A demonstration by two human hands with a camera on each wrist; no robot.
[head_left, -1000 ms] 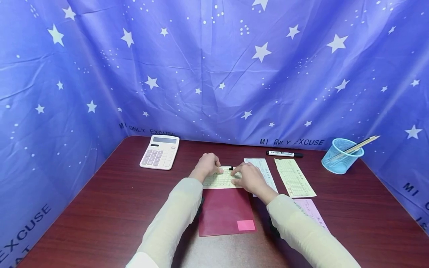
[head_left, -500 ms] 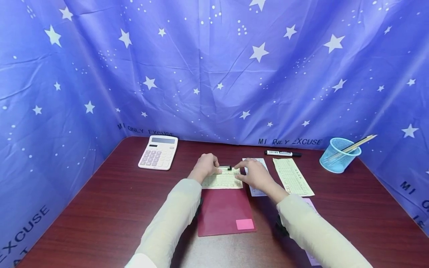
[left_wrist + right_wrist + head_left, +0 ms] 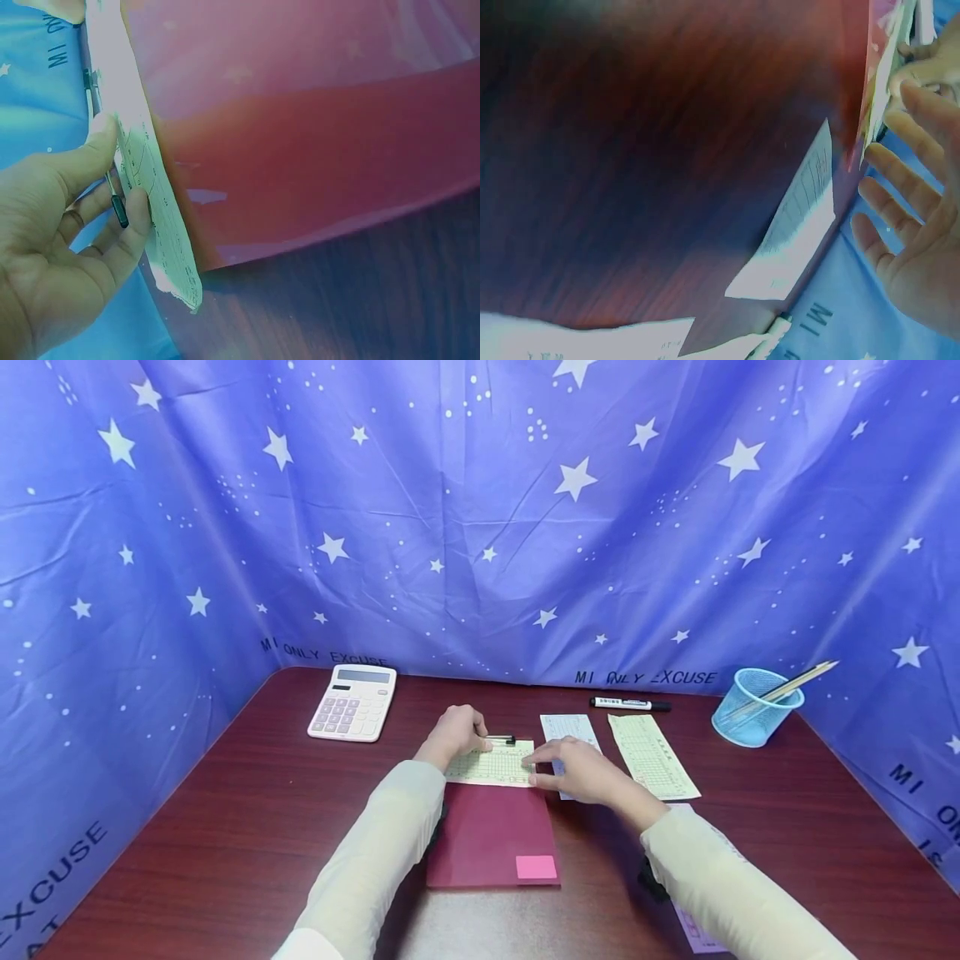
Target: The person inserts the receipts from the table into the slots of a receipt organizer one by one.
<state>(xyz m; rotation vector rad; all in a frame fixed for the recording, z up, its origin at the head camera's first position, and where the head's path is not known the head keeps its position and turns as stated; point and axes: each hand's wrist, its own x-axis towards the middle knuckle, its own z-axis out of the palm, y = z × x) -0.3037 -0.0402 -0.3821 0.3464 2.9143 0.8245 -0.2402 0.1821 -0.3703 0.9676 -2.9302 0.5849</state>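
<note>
A dark red clipboard (image 3: 492, 837) with a bright pink label (image 3: 536, 867) lies flat on the table. Across its top sits a pale yellow printed slip (image 3: 491, 765), just below a thin clip with a black tip (image 3: 511, 740). My left hand (image 3: 456, 732) pinches at the clip and the slip's top edge. In the left wrist view, thumb and forefinger flank the clip's black end (image 3: 119, 211). My right hand (image 3: 585, 770) has its fingertips at the slip's right end. Its fingers (image 3: 904, 180) look spread and fairly straight in the right wrist view.
Right of the clipboard lie a pale blue slip (image 3: 567, 727), another yellow slip (image 3: 651, 758) and a pink slip (image 3: 693, 927) partly under the right sleeve. A marker (image 3: 628, 703), a blue mesh pen cup (image 3: 756, 714) and a calculator (image 3: 352, 703) stand farther back.
My right hand has lifted from the clip area, moved right, then come down nearer to me at the slip's right end. The clipboard has shifted slightly left. My left hand stays at the clip.
</note>
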